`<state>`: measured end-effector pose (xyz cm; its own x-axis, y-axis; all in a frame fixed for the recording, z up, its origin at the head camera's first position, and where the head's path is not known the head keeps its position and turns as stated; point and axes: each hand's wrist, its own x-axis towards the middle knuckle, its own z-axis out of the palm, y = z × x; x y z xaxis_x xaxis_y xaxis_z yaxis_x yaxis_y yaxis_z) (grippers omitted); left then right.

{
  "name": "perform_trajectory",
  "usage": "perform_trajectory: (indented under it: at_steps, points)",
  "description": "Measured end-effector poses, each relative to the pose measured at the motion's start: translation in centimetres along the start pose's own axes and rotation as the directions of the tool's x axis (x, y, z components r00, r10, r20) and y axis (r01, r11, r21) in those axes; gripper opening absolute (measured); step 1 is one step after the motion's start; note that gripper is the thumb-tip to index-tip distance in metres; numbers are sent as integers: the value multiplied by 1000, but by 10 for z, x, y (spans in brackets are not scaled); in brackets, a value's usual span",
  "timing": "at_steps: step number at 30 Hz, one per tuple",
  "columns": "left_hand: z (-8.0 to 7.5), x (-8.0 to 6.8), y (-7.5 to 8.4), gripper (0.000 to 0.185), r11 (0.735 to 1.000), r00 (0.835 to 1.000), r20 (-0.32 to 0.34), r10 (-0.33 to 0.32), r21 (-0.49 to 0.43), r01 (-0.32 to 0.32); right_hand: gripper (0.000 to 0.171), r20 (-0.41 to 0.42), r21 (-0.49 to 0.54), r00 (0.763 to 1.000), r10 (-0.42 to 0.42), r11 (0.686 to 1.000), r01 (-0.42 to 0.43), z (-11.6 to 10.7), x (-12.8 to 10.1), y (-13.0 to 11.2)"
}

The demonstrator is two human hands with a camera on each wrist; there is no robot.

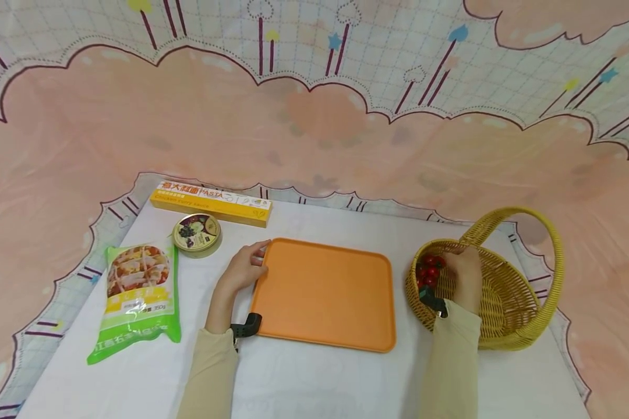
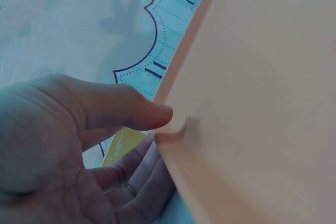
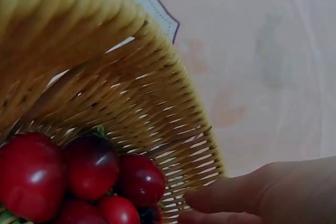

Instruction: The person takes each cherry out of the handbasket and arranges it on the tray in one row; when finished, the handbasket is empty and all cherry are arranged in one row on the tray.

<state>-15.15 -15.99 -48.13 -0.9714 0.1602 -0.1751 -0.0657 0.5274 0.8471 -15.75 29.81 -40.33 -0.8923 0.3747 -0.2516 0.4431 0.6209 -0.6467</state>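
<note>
While the left hand (image 1: 245, 269) steadies the tray (image 1: 325, 294), the right hand (image 1: 463, 273) works inside the basket (image 1: 508, 326).

Item 1, tray: orange, flat, bare, at the worktop's centre. Left hand at its 9 o'clock edge; the left wrist view shows the thumb (image 2: 126, 111) on the rim and the fingers (image 2: 142, 179) slipped under, a light pinch.

Item 2, basket: yellow wicker, hooped handle, at 3 o'clock from the tray, slightly apart from it.

Item 3, tomatoes (image 1: 430, 269): a red cluster with green stems, against the basket's 9 o'clock wall. Right hand just beside them, fingers bent toward the fruit; whether it already pinches any, the pictures do not show.

Item 4, left-side goods: green bag (image 1: 136, 297) at 9 o'clock, round tin (image 1: 196, 234) at 10 o'clock, yellow pasta box (image 1: 211, 202) at 11 o'clock.

Handling note, as a judgement: take the cluster by stems or cupped from below, since squeezing may bruise the fruit. Lift clear of the wicker rim, and keep the tray pinned flat.
</note>
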Motion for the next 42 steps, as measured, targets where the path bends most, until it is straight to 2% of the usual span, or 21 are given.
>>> perform_trajectory:
  at_steps: [2, 4, 7, 10, 16, 21, 22, 26, 32, 36, 39, 42]
  points:
    - [0, -1, -1, 64, 1000, 1000, 2, 25, 15, -25, 28, 36, 56, 999, 31, 998, -33, 2, 3, 3]
    - [1, -1, -2, 65, 999, 999, 3, 43, 30, -43, 32, 77, 104, 996, 48, 993, -56, 3, 5, 4]
    - [1, -1, -2, 66, 998, 999, 2, 48, 47, -48, 35, 131, 201, 988, 78, 974, -103, 6, 9, 4]
    - [1, 0, -2, 66, 998, 999, 6, 44, 48, -44, 35, 160, 222, 984, 81, 968, -115, 7, 13, 5]
    - [2, 0, -2, 65, 997, 999, 13, 49, 59, -50, 13, 188, 131, 981, 56, 988, -81, 5, 16, 7]
    - [1, -3, -4, 65, 998, 999, 16, 36, 59, -37, 14, 226, 55, 973, 36, 997, -50, 7, 17, 10]
    - [1, -3, -5, 65, 998, 999, 13, 38, 56, -39, 17, 229, 68, 973, 36, 996, -53, 7, 17, 10]
    - [1, 0, -4, 65, 998, 999, 9, 47, 42, -48, 25, 195, 89, 980, 43, 994, -62, 3, 10, 8]
    - [-3, 4, -3, 64, 998, 999, 15, 46, 50, -46, 40, 92, 56, 996, -13, 998, 8, -6, -8, -5]
    - [-4, 4, -4, 64, 995, 997, 3, 78, 55, -78, 43, 66, 61, 996, -60, 997, 56, -9, -20, -19]
    - [-3, 3, -5, 63, 993, 994, 7, 106, 57, -106, 41, 24, 136, 992, -125, 983, 121, -2, -32, -29]
    - [-2, 2, -6, 63, 993, 994, 9, 106, 52, -107, 38, -24, 217, 978, -205, 954, 205, 15, -40, -42]
